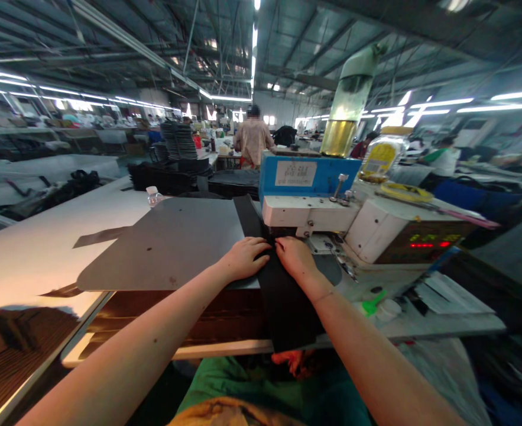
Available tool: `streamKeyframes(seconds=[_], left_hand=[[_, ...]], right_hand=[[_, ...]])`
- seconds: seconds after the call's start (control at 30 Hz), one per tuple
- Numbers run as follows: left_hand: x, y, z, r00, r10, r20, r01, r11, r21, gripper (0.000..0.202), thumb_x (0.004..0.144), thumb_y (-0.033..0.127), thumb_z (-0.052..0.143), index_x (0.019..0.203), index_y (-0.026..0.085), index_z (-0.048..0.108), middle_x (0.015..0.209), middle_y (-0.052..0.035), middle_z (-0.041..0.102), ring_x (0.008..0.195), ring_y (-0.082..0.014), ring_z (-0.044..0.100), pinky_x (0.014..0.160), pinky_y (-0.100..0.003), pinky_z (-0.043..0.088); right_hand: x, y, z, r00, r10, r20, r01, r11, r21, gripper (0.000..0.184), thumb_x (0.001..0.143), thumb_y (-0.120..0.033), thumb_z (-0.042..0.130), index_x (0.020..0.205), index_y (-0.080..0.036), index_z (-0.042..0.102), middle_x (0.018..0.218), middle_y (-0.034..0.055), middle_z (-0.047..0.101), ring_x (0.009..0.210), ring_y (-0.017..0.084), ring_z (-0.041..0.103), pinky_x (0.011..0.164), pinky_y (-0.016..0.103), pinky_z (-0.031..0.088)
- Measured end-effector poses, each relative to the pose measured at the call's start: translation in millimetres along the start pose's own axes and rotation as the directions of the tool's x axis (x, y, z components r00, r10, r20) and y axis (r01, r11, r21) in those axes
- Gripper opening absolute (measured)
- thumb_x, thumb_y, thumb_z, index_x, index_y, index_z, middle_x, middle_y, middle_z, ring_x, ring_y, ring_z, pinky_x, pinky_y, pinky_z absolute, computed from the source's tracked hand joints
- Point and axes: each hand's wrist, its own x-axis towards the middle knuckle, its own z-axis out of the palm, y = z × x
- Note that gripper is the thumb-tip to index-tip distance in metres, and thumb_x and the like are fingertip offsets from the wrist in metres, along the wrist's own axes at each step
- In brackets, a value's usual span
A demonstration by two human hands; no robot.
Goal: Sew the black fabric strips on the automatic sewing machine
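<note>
A wide black strip [287, 302] of sheet material runs from under the machine head to over the table's front edge. My left hand [245, 258] lies on its left side, fingers bent over the material and thumb apart. Close by, my right hand [296, 260] grips the strip just in front of the machine head, its fingertips almost meeting the left ones. The white and blue machine [309, 210] stands directly beyond both hands; its working point is partly hidden by my fingers. Left of the strip is a flat grey plate [181, 236].
A control box [415, 236] with lit digits stands at right, near a green plastic tool [373, 303]. A small clear bottle [153, 196] and black stacked pieces [172, 177] are behind the plate. Brown stacked sheets [176, 316] lie below it. A person [254, 139] stands farther back.
</note>
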Motion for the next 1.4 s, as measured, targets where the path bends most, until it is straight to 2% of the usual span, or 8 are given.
streamKeyframes(seconds=[0.8,1.2,1.4], left_hand=[[-0.2,0.5,-0.8,1.000,0.000,0.014,0.001,1.000,-0.027,0.033,0.085,0.032,0.042,0.113,0.019,0.054,0.120,-0.0058,0.053,0.112,-0.0192,0.045,0.098,-0.033,0.033],[2.7,0.3,-8.1,0.996,0.001,0.086,0.004,0.998,-0.065,0.040,0.082,0.040,0.047,0.114,0.018,0.053,0.123,-0.0086,0.049,0.113,-0.0221,0.044,0.098,-0.035,0.033],[8.9,-8.4,-8.6,0.996,-0.015,0.092,0.023,0.996,-0.086,0.034,0.080,0.032,0.048,0.110,0.018,0.055,0.116,-0.0080,0.052,0.109,-0.0216,0.046,0.097,-0.034,0.035]], right_hand=[[-0.6,-2.4,-4.3,0.999,0.018,0.046,-0.017,1.000,-0.020,0.027,0.086,-0.022,0.040,0.098,-0.017,0.062,0.097,0.0080,0.065,0.086,0.017,0.060,0.074,0.024,0.042],[-0.1,-3.1,-4.8,0.999,0.007,0.054,-0.004,0.998,-0.056,0.027,0.086,-0.021,0.038,0.095,-0.016,0.063,0.094,0.0090,0.065,0.083,0.017,0.060,0.071,0.025,0.042],[1.7,-4.1,-5.9,0.998,0.002,0.067,0.005,0.995,-0.097,0.026,0.086,-0.021,0.037,0.088,-0.015,0.062,0.089,0.0090,0.065,0.081,0.018,0.060,0.069,0.026,0.042]])
